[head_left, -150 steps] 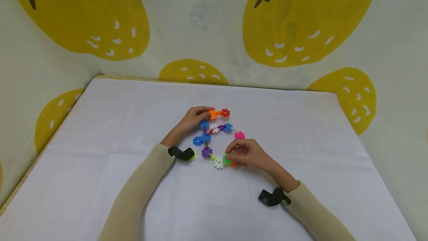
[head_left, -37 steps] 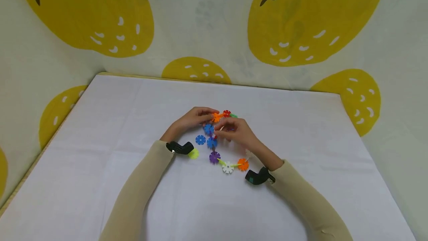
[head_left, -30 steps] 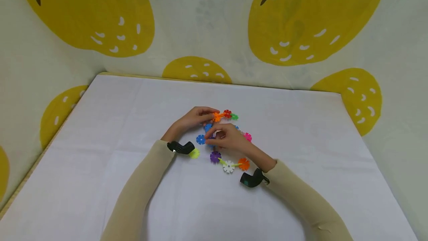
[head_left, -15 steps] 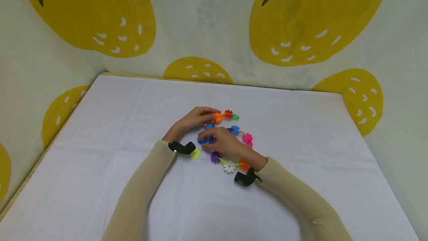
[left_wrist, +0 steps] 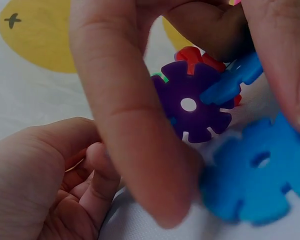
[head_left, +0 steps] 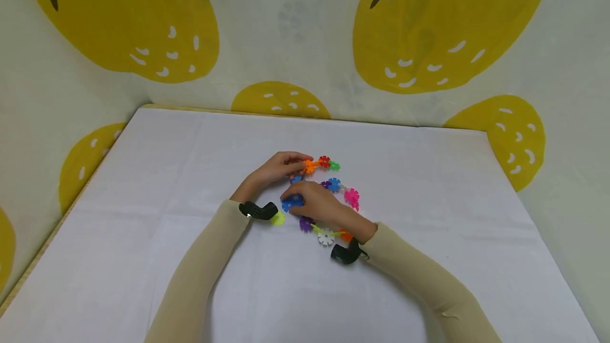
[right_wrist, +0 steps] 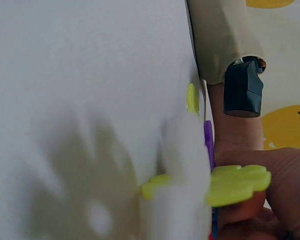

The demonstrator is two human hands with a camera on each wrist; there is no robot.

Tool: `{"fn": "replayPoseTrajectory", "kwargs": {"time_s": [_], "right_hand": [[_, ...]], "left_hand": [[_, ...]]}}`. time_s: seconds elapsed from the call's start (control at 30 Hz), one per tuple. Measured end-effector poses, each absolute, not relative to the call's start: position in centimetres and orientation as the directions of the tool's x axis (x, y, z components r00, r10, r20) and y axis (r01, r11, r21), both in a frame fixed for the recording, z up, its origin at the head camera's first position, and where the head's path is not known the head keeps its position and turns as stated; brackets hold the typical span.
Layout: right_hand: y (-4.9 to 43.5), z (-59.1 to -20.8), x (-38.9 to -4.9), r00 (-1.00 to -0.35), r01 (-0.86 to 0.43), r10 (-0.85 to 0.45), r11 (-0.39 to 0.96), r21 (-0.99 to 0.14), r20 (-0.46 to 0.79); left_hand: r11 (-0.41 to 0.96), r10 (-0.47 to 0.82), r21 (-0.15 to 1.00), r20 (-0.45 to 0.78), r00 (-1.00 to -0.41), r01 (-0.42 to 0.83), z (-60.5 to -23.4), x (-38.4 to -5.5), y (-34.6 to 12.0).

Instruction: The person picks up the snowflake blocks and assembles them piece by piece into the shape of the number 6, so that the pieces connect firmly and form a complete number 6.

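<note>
Notched plastic snowflake discs are linked in a loop with a short branch at its far left. My left hand (head_left: 278, 168) pinches an orange snowflake disc (head_left: 310, 167) on that branch. Beyond it come a red disc (head_left: 324, 161) and a green disc (head_left: 335, 165). My right hand (head_left: 319, 202) reaches over the loop, finger and thumb pinching a blue snowflake disc (head_left: 288, 206). In the left wrist view this blue disc (left_wrist: 250, 175) is tilted between them, near a linked purple disc (left_wrist: 172, 95). The right hand covers the loop's left middle.
A single yellow disc (head_left: 278, 218) lies by the left wrist camera (head_left: 259, 210). White (head_left: 326, 236) and pink discs (head_left: 351, 196) belong to the loop. In the right wrist view a blurred white disc and a yellow-green link (right_wrist: 240, 185) fill the foreground. White cloth (head_left: 190, 173) covers the table.
My right hand has moved left across the loop and taken hold of the loose blue disc. The green disc, earlier by my right hand, now sits beside the red one. My left hand stays at the orange disc.
</note>
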State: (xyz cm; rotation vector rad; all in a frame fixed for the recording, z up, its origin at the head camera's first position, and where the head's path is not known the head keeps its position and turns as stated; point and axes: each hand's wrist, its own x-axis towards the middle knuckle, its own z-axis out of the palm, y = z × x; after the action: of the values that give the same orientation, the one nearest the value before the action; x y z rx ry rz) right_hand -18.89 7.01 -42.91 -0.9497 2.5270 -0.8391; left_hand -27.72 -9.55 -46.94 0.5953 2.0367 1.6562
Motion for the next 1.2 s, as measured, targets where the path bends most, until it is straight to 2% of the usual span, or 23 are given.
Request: {"fn": "replayPoseTrajectory", "kwargs": {"time_s": [0.17, 0.33, 0.7, 1.2], "right_hand": [[7.0, -42.6, -18.4, -0.743, -0.502, -0.665, 0.625, -0.599, -0.071], [7.3, -42.5, -18.2, -0.750, -0.488, -0.659, 0.613, -0.621, -0.061], [8.1, -43.0, -18.0, -0.744, -0.471, -0.664, 0.446, -0.761, 0.072], [10.5, -43.3, -18.3, -0.822, -0.412, -0.534, 0.321, -0.853, 0.196]], "left_hand": [[0.189, 0.560, 0.981, -0.072, -0.825, 0.042, -46.9, -27.7, -9.5], [0.183, 0.525, 0.982, -0.070, -0.848, 0.033, -46.9, -27.6, -9.2], [0.223, 0.475, 0.973, -0.065, -0.877, 0.049, -46.8, -27.3, -8.6], [0.244, 0.492, 0.961, -0.007, -0.871, 0.130, -47.0, -27.1, -8.6]]}}
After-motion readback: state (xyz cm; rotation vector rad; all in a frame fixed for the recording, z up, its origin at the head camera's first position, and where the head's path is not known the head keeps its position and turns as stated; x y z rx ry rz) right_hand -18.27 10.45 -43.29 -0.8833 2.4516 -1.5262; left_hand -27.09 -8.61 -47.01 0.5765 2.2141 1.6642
